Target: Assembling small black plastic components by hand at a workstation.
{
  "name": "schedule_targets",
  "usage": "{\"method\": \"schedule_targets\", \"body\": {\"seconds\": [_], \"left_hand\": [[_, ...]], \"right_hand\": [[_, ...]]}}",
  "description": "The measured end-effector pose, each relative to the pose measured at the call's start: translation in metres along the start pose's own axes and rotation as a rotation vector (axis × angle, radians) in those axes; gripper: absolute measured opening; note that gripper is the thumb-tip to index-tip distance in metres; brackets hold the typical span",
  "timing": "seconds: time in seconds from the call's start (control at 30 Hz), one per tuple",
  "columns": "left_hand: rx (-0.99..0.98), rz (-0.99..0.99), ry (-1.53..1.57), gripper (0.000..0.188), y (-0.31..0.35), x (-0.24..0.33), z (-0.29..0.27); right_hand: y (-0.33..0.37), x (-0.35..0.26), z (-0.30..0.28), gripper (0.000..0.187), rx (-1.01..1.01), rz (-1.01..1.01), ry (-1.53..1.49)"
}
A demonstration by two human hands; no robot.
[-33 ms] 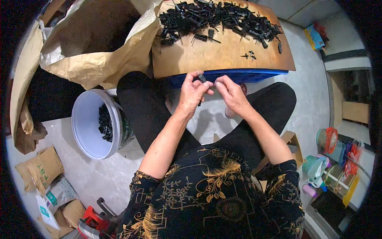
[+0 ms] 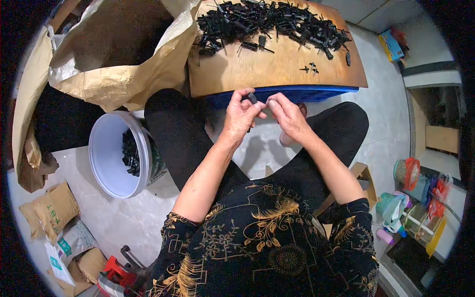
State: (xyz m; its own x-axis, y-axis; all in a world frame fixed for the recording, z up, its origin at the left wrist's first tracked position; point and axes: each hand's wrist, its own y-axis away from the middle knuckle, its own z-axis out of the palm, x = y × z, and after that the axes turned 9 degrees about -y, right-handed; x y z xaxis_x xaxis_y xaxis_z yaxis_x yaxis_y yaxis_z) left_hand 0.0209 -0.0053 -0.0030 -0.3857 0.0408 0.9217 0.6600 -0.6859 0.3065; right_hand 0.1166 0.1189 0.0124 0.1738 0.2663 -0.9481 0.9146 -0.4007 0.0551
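My left hand (image 2: 241,115) pinches a small black plastic part (image 2: 253,98) between thumb and fingers, just off the near edge of the board. Close by on its right, my right hand (image 2: 287,116) is closed, thumb against forefinger, its tips almost meeting the left fingertips. Whatever those right fingers hold is too small or hidden to make out. Beyond both hands, a heap of black plastic parts with thin stems (image 2: 267,24) covers the far part of a wooden board (image 2: 237,74). A few small pointed pieces (image 2: 310,68) lie apart nearer the front.
Under the board is a blue bin (image 2: 282,94). A white bucket (image 2: 110,158) with black pieces inside stands left of my leg, and a large open paper-like sack (image 2: 114,81) rises behind it. Packed bags (image 2: 52,210) lie lower left; household items (image 2: 396,213) sit at right.
The black plastic part has turned slightly in my left fingers. Both hands stay in nearly the same place.
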Motion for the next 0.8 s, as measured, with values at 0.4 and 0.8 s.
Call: {"method": "schedule_targets", "body": {"seconds": [0.4,0.8], "left_hand": [[-0.056,-0.012,-0.333,0.029,0.0,0.004,0.007],[0.069,0.151,-0.693,0.03,-0.009,-0.022,0.004]], "right_hand": [[-0.009,0.005,-0.002,0.023,-0.248,0.119,-0.155],[-0.016,0.021,0.013,0.017,-0.151,0.045,0.004]]}}
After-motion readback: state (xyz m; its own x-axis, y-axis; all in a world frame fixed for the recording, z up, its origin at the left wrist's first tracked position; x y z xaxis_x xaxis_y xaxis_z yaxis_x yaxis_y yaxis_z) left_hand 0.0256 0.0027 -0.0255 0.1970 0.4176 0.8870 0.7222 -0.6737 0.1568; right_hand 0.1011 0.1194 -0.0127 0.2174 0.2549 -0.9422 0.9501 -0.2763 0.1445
